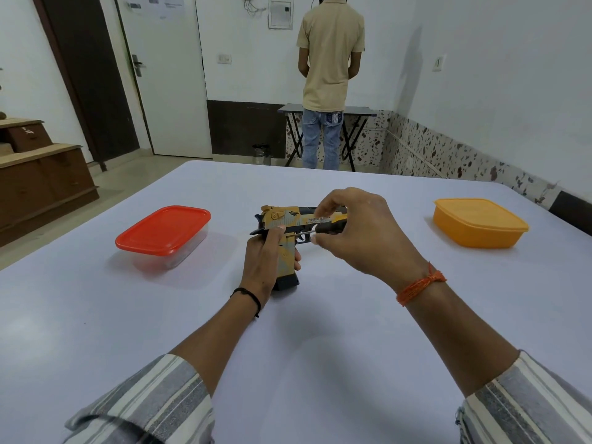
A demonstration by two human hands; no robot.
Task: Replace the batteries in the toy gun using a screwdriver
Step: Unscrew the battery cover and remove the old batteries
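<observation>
Toy gun: the yellow-and-grey plastic toy pistol with dark blue trim (290, 224) stands on its grip base near the middle of the pale lilac worktop (160, 315), barrel pointing toward the right edge.
Left hand: my left hand (266, 261) is wrapped around the pistol's grip, thumb up by the rear of the slide, holding it steady.
Right hand: my right hand (355, 232) pinches the small black-handled screwdriver (323, 228) between thumb and fingers, the rest of the fingers curled above it.
Screwdriver: its thin metal shaft lies nearly level, tip at the side of the pistol just above the grip (whether it sits in a screw I cannot tell).
Left side of worktop: a clear rectangular plastic box with a red lid (163, 233), well apart from the pistol.
Right side of worktop: an orange plastic lidded box (479, 222), near the right edge.
Beyond the far edge: a person in a beige shirt and jeans (330, 75) stands facing away at a small folding table (355, 111).
</observation>
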